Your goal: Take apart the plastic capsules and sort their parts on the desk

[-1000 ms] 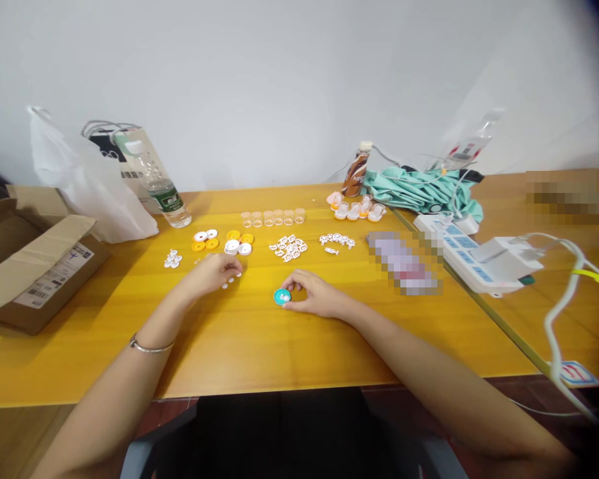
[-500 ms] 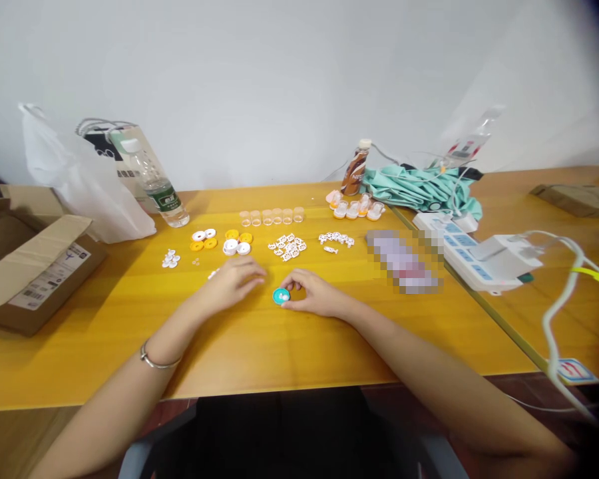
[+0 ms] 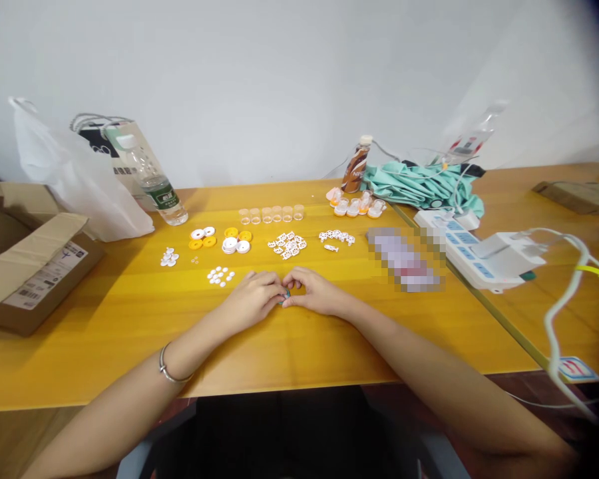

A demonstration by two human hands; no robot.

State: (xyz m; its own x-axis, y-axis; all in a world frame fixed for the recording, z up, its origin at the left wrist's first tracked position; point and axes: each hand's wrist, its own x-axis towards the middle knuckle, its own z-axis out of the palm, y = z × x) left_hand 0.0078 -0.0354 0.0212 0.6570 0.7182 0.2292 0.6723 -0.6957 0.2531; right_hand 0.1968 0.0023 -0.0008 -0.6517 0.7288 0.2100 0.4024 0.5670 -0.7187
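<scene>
My right hand [image 3: 310, 291] pinches a small teal round cap [image 3: 287, 293] by its edge, close above the table. The fingers of my left hand [image 3: 256, 297] are bent together over the same cap and cover most of it, so what the fingertips grip is hidden. Left of my left hand lie several small white discs [image 3: 220, 275]. Beyond my hands is a pile of white openwork pieces [image 3: 287, 246], with smaller white pieces [image 3: 336, 237] to its right.
White and yellow round caps [image 3: 236, 241], more white and yellow rings [image 3: 202, 237] and small white parts [image 3: 169, 257] lie on the left. Clear cups [image 3: 271, 214] form a row behind. A water bottle [image 3: 164, 193], carton [image 3: 34, 266], coffee bottle [image 3: 355, 166] and power strip [image 3: 462, 249] stand around.
My left hand has moved right, from above the small white discs to the teal cap, and its fingers now cover it. My right hand still holds the cap in place.
</scene>
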